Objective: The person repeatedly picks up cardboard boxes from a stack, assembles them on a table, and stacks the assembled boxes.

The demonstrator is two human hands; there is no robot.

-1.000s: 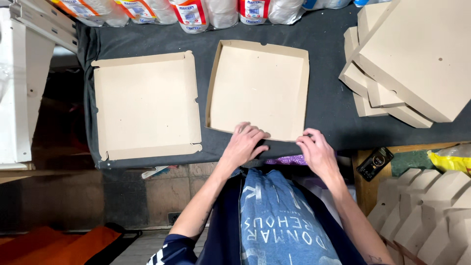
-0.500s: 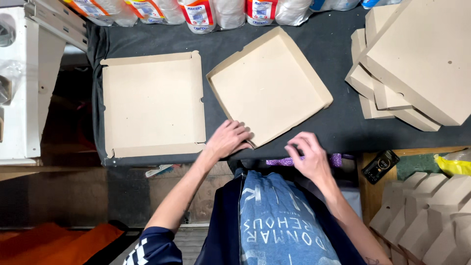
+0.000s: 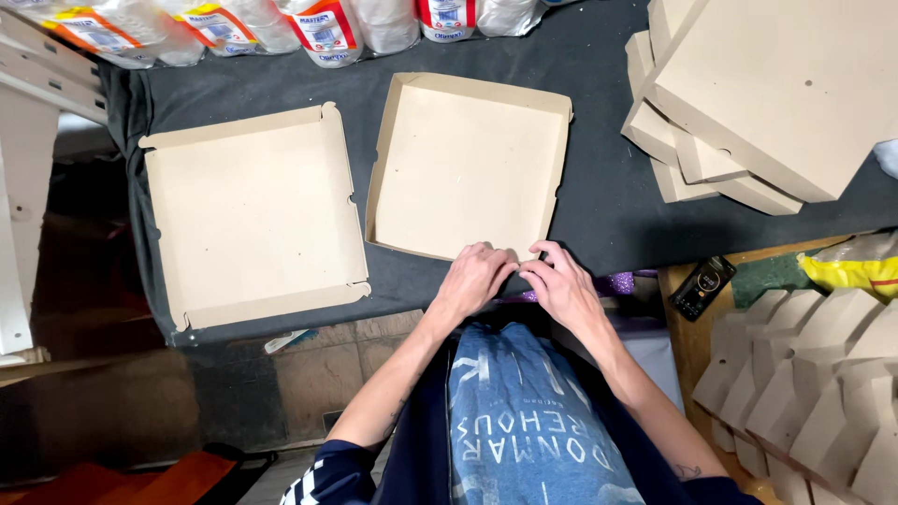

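Note:
A shallow square cardboard box tray [image 3: 465, 166] lies on the dark cloth-covered table [image 3: 599, 201], slightly turned. My left hand [image 3: 477, 278] and my right hand [image 3: 559, 283] meet at the tray's near right corner, fingers pinching its edge. A second, similar folded tray [image 3: 251, 213] lies to the left, untouched.
A stack of closed cardboard boxes [image 3: 748, 103] sits at the right of the table. Plastic-wrapped packs [image 3: 327, 28] line the far edge. Flat box blanks [image 3: 804, 374] pile at lower right, beside a black phone [image 3: 703, 285] and a yellow bag [image 3: 856, 271]. A white frame [image 3: 28, 187] stands left.
The middle tray has been turned back from a diamond tilt to nearly square. Both hands came together at its near right corner; the right hand moved up from the table edge.

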